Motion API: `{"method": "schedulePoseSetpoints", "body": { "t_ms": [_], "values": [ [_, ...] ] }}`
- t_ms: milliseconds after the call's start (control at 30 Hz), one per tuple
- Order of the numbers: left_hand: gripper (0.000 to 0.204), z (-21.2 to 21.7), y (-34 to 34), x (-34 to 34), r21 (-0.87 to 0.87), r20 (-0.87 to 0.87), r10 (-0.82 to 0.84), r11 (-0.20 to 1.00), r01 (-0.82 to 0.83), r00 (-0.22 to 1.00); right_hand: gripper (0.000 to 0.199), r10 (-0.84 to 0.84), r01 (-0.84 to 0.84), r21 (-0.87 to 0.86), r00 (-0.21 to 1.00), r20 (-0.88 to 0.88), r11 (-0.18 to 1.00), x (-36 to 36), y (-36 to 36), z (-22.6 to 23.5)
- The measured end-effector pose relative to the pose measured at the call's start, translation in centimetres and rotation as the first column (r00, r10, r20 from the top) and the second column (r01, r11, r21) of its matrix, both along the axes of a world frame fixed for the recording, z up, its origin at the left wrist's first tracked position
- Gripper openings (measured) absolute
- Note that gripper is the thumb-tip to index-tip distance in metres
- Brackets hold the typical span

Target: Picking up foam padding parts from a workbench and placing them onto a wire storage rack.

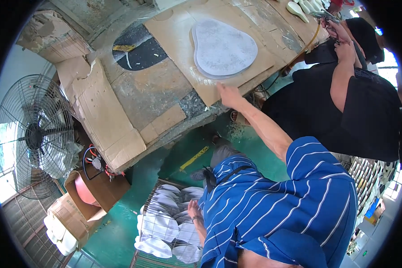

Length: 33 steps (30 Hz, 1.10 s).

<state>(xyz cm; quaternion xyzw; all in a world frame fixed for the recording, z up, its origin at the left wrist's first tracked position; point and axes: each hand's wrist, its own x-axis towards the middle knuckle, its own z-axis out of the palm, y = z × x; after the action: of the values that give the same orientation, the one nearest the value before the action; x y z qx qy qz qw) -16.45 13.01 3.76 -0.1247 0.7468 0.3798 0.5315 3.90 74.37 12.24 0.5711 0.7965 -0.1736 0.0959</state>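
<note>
A flat, pear-shaped whitish piece [225,47] lies on a cardboard sheet [178,33] on the worktable; a second edge shows under its rim. My right hand [231,97] is at the sheet's near edge, just below the piece. Its index finger points out at the cardboard, the other fingers are bent, and nothing shows in it. Down by my waist, my left hand [194,210] is beside a wire rack [152,196] of white, leaf-like pieces [161,225]. Its fingers are slightly bent and apart, with nothing seen in them.
A person in black [335,98] stands at the right, both hands on a metal tool [324,15] near a yellow hose [316,36]. A large caged fan [35,134] stands left, near an open cardboard box [109,192]. A black oval patch [143,49] marks the tabletop.
</note>
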Motion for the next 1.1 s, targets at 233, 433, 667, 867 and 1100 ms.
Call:
{"method": "schedulePoseSetpoints", "body": {
  "t_ms": [233, 433, 667, 867, 1100],
  "values": [
    [0.058, 0.9, 0.2, -0.2, -0.038, 0.041, 0.098, 0.995, -0.097, 0.994, 0.058, 0.052, -0.036, 0.100, 0.986, -0.159, 0.994, 1.6, -6.1, 2.6],
    [0.057, 1.9, 1.1, -0.3, -0.059, 0.018, 0.003, 0.998, -0.002, 1.000, 0.049, -0.243, 0.269, -0.058, 0.730, -0.638, 0.961, 2.1, -5.0, 0.5],
    [0.059, 1.8, 1.2, -0.5, -0.016, 0.016, 0.098, 0.995, -0.098, 0.995, 0.048, -0.385, 0.387, -0.124, 0.726, -0.569, 0.914, 1.6, -1.0, -0.8],
    [0.064, 2.5, 1.8, -0.5, -0.092, 0.012, 0.064, 0.994, -0.062, 0.998, 0.054, -0.056, 0.055, -0.008, 0.996, -0.066, 0.998, -0.1, 1.2, 4.6],
    [0.061, 0.5, -0.6, 0.2, 0.018, -0.019, 0.030, 0.999, -0.029, 0.999, 0.039, 0.024, 0.133, 0.174, 0.723, -0.691, 0.976, -1.5, -7.4, 9.4]
  ]
}}
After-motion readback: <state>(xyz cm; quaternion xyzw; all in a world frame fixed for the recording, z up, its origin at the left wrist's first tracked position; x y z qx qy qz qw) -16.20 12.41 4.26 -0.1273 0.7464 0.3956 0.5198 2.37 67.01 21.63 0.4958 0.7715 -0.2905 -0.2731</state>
